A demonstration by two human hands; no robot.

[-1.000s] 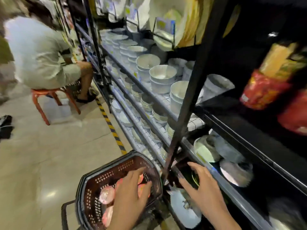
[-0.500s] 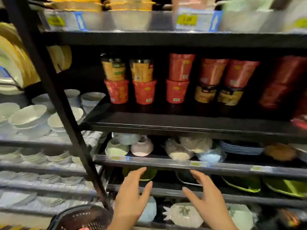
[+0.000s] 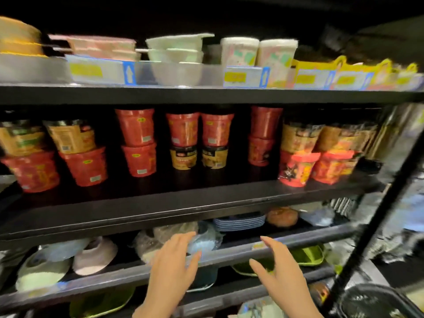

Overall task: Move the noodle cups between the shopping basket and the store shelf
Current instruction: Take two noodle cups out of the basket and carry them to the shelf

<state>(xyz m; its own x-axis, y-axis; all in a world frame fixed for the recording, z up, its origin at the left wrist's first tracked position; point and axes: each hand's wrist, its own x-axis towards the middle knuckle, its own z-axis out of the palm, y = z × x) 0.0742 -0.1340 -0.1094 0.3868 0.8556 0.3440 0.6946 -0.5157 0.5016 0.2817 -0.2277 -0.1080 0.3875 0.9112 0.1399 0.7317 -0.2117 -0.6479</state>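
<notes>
Stacked noodle cups fill the black middle shelf (image 3: 160, 203): red cups (image 3: 137, 143), yellow-labelled cups (image 3: 68, 138) at the left, black-and-gold cups (image 3: 183, 156) in the middle, orange and red ones (image 3: 298, 168) at the right. My left hand (image 3: 172, 271) and my right hand (image 3: 282, 276) are raised side by side below that shelf, fingers straight and spread, holding nothing. Both hover in front of a lower shelf of bowls. A dark basket (image 3: 376, 301) shows at the bottom right corner; its contents are hidden.
The top shelf (image 3: 206, 95) carries plastic containers and price tags. Lower shelves hold wrapped bowls (image 3: 96, 255), a stack of blue plates (image 3: 238, 222) and green dishes. A black upright post (image 3: 376, 226) slants along the right side.
The view swung right from the basket and bowl aisle to the noodle cup shelf. Both hands left the basket area and lifted, empty, in front of the shelves.
</notes>
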